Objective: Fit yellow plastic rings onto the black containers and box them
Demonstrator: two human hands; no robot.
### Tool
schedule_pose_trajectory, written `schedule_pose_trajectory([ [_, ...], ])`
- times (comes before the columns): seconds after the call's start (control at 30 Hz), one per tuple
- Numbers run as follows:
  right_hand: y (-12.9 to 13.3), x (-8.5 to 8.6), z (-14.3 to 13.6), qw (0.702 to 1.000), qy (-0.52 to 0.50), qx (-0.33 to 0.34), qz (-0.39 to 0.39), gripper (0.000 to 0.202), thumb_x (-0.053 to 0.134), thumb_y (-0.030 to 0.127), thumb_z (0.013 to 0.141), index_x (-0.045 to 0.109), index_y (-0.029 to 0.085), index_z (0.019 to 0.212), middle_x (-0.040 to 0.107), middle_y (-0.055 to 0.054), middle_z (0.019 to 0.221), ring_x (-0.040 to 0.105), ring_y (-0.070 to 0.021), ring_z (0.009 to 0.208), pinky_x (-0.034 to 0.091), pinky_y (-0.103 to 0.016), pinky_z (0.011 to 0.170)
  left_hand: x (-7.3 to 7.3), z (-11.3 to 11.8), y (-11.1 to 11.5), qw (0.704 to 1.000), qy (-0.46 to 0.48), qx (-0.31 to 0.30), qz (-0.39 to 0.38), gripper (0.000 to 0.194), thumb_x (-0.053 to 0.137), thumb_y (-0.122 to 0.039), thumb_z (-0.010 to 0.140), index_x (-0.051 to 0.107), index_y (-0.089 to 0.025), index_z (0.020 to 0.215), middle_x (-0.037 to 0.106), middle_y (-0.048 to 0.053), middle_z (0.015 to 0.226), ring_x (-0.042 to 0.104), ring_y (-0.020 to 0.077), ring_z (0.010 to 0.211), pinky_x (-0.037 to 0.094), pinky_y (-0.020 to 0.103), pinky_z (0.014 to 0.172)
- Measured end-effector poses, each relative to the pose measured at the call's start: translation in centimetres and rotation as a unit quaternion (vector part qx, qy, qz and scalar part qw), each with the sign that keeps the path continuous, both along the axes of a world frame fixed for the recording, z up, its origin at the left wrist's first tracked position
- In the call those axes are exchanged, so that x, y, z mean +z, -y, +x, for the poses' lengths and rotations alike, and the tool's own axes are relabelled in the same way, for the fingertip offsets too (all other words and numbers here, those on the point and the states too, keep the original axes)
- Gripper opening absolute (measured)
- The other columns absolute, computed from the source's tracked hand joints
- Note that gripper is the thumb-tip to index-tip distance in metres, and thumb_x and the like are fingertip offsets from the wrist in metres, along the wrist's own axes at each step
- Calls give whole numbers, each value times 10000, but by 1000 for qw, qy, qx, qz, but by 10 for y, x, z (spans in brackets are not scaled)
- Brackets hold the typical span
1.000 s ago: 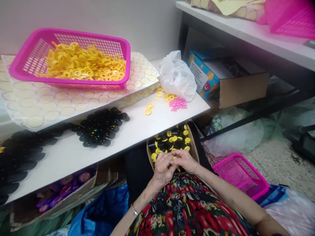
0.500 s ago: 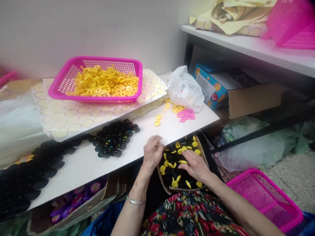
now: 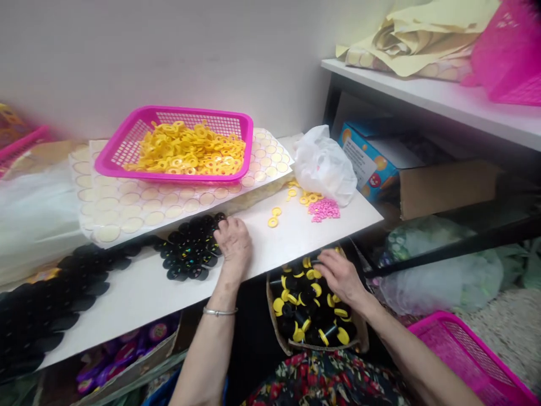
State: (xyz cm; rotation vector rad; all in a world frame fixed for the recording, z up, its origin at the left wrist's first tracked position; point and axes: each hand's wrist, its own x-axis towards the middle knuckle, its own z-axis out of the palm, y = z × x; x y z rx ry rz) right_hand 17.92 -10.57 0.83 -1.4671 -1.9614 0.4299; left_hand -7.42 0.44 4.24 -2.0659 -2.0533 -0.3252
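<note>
My left hand [image 3: 235, 243] is at the right end of a group of small glossy black round pieces [image 3: 190, 251] on the table. Its fingers are curled in on a black piece there, mostly covered by the hand. My right hand [image 3: 341, 276] is over an open cardboard box [image 3: 361, 338] on my lap. Its thumb and fingers close at a black piece with a yellow cap [image 3: 308, 262] near the box's far side; the fingertips partly hide the contact. Many more yellow-capped black pieces [image 3: 302, 327] lie jumbled in the box.
A pink basket [image 3: 105, 163] of yellow ring-shaped parts [image 3: 190, 149] stands on printed sheets [image 3: 156, 203]. Small pink beads [image 3: 324, 210], loose yellow rings [image 3: 274, 217] and a white plastic bag [image 3: 325, 163] lie to the right. More black pieces [image 3: 51, 299] line the left. Another pink basket [image 3: 469, 355] is low at right.
My left hand has moved left from beside the box to the black pieces on the table. My right hand has shifted toward the box's far side. The view has tilted up slightly.
</note>
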Motion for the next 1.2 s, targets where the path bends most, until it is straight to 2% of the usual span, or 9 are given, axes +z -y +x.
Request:
schedule_pose_trajectory([
  [0.13, -47, 6, 12, 985, 27, -158, 61, 203, 424, 204, 870, 626, 194, 849, 582, -71, 860, 543, -186, 832, 422, -297, 753, 1, -6, -9, 999, -15, -40, -25, 324, 353, -111, 784, 650, -93, 913, 565, 211, 888, 419, 349, 945, 318, 434, 692],
  [0.23, -76, 7, 16, 976, 84, -194, 59, 184, 456, 196, 845, 632, 195, 790, 569, -51, 813, 511, -176, 788, 379, -272, 681, 2, -5, -9, 998, -31, -49, -34, 313, 360, -117, 779, 659, -113, 870, 571, 201, 877, 425, 340, 915, 319, 423, 670],
  [0.33, -94, 3, 14, 970, 132, -198, 43, 169, 482, 212, 829, 637, 190, 763, 551, -46, 774, 485, -172, 753, 338, -264, 633, 1, -5, -6, 998, -35, -38, -23, 277, 396, -125, 762, 656, -132, 855, 570, 182, 924, 433, 327, 919, 326, 401, 657],
  [0.47, -101, -1, 9, 963, 188, -193, 25, 197, 463, 191, 835, 629, 170, 732, 552, -65, 774, 477, -172, 722, 305, -274, 613, -3, -12, -6, 998, -4, -55, -11, 247, 419, -121, 752, 648, -148, 839, 584, 151, 958, 465, 292, 894, 363, 380, 678],
  [0.57, -95, 2, 7, 968, 178, -177, 1, 200, 448, 173, 838, 624, 165, 742, 564, -69, 784, 486, -171, 713, 298, -275, 603, -4, -14, -5, 995, 53, -90, -6, 233, 439, -109, 737, 644, -165, 834, 599, 114, 957, 501, 249, 850, 399, 358, 720],
  [0.77, -84, 9, -3, 992, 112, 4, -50, 137, 506, 178, 802, 617, 184, 720, 562, -29, 749, 514, -150, 729, 341, -248, 642, -10, 11, 7, 953, 180, -242, -19, 208, 486, -106, 708, 645, -190, 812, 618, 73, 926, 539, 207, 861, 449, 337, 770],
  [0.9, -81, 10, -6, 994, 92, 31, -42, 128, 513, 164, 793, 601, 182, 702, 539, -26, 749, 511, -147, 739, 362, -246, 665, -19, 28, 14, 921, 254, -296, 15, 243, 506, -106, 704, 642, -189, 887, 632, 74, 971, 538, 207, 883, 462, 348, 783],
  [1.03, -76, 8, 0, 998, 24, 42, -30, 64, 532, 144, 757, 582, 180, 738, 524, -18, 751, 500, -146, 732, 372, -250, 667, -25, 30, 17, 896, 334, -287, 55, 267, 578, -154, 681, 634, -184, 941, 626, 80, 1012, 536, 210, 900, 462, 359, 796],
  [1.2, -72, 2, 4, 999, -14, 32, -23, 68, 527, 151, 756, 586, 183, 772, 518, -18, 770, 491, -143, 718, 372, -255, 661, -36, 26, 19, 891, 414, -185, 32, 441, 694, -215, 589, 605, -189, 1021, 611, 67, 1020, 532, 216, 923, 468, 329, 737],
])
